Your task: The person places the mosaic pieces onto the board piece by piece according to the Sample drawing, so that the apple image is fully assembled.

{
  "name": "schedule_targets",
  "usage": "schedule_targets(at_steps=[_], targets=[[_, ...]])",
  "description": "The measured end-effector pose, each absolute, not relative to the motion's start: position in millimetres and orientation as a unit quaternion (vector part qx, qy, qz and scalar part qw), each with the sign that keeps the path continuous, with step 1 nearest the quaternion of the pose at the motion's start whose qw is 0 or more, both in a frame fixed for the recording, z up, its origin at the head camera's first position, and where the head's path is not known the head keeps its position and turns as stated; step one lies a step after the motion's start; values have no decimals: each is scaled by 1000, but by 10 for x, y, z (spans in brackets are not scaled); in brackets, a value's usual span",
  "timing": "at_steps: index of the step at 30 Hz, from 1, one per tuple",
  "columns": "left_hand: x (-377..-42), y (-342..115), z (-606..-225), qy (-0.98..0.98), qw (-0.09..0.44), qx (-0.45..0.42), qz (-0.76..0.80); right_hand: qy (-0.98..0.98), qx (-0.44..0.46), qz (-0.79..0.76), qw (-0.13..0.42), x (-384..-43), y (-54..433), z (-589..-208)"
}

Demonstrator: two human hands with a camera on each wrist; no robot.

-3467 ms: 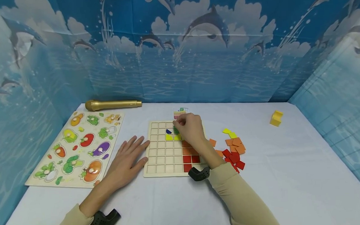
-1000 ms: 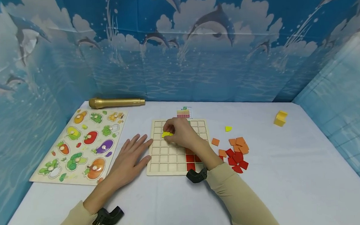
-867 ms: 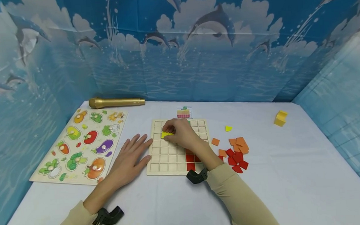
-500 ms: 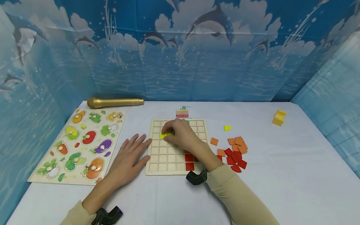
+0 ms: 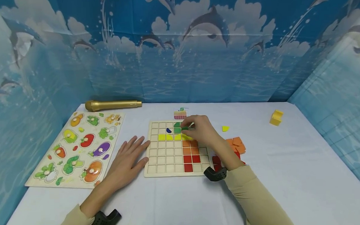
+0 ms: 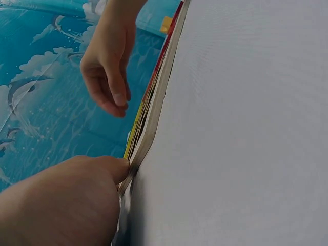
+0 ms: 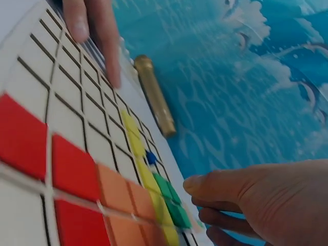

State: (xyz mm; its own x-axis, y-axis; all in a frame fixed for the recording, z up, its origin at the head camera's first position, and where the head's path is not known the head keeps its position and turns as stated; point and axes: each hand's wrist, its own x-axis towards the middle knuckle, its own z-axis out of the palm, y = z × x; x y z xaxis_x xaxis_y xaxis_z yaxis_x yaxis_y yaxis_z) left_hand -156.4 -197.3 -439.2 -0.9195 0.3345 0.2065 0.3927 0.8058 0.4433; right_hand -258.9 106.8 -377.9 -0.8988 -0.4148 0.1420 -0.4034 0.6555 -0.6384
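My left hand [image 5: 126,160] lies with fingers spread, its fingertips touching the left edge of a wooden grid board [image 5: 161,160]. Over the board's upper right hovers my right hand [image 5: 201,130], fingers loosely bent, with nothing visible held in them. A row of yellow tiles [image 5: 161,137] crosses the grid, the leftmost one seated in its cell. Green tiles [image 5: 177,129] and a dark blue half-round tile [image 5: 168,130] sit above that row; orange tiles [image 5: 186,144] and red tiles [image 5: 188,168] are below. The right wrist view shows the thumb near the green tiles [image 7: 177,214].
Loose orange tiles [image 5: 238,145], partly hidden red ones and one yellow tile [image 5: 225,128] lie right of the board. A small pattern card [image 5: 180,113] is behind it. Further out are a vegetable puzzle board [image 5: 77,149], a gold microphone [image 5: 114,105] and yellow blocks [image 5: 276,118].
My right hand has pressed a yellow tile into the left end of the yellow row, let go and moved right. The left hand has stayed at the board's edge.
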Motion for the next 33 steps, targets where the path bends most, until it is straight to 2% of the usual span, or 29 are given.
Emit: schedule_targets(at_steps=[8,13,19,27,33], targets=[[-1555,-1956,-4385,-948,65,-191,-244,941,-150,-304,7,-2672,1761,-3683],[-1548,-1958,-4386,-949,65,-190,-244,956,-118,-266,46,-2717,2071,-3645],[-1547,-1955,-4395,-945,85,-198,-245,968,-93,-221,77,-2746,2212,-3675],[-1566,-1958,-4420,-946,69,-192,-250,971,-86,-218,54,-2775,2282,-3758],[-1562,-1975,-4423,-949,69,-190,-243,964,-67,-245,74,-2769,2285,-3794]])
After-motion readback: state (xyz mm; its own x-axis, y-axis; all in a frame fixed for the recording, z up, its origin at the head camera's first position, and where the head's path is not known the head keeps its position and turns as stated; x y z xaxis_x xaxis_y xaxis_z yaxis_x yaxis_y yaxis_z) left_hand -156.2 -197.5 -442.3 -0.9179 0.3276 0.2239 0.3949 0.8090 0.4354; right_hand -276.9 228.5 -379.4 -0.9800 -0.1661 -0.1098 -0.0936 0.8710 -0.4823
